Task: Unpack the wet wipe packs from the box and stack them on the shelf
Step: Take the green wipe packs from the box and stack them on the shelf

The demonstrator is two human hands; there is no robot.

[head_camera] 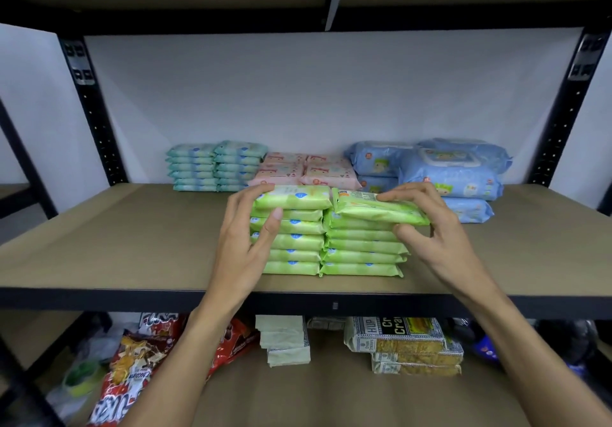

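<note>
Looking down from the person's head, the shelf (132,234) is a brown board in a black metal frame, and the green wipe packs stand near its front edge, about the middle, in two piles side by side and touching. The left pile (294,244) is square and neat. The right pile (361,251) has its top pack (374,209) lying tilted and skewed, sticking out to the right past the packs under it.

The left hand (246,237) clasps the upper part of the left pile, fingers curled over the top corner and the thumb pressed on the front of the packs. The right hand (430,227) pinches the tilted top pack, fingers laid on its upper face and the thumb tucked under its near edge.

Behind the green piles, against the white back wall, sit teal packs (215,168) to the left in two piles, pink packs (304,171) straight behind, and bigger blue packs (453,174) to the right.

Below the green piles, on the lower board, are red snack bags (132,370) to the left, pale green packets (284,340) straight underneath, and cracker packets (410,347) to the right
</note>
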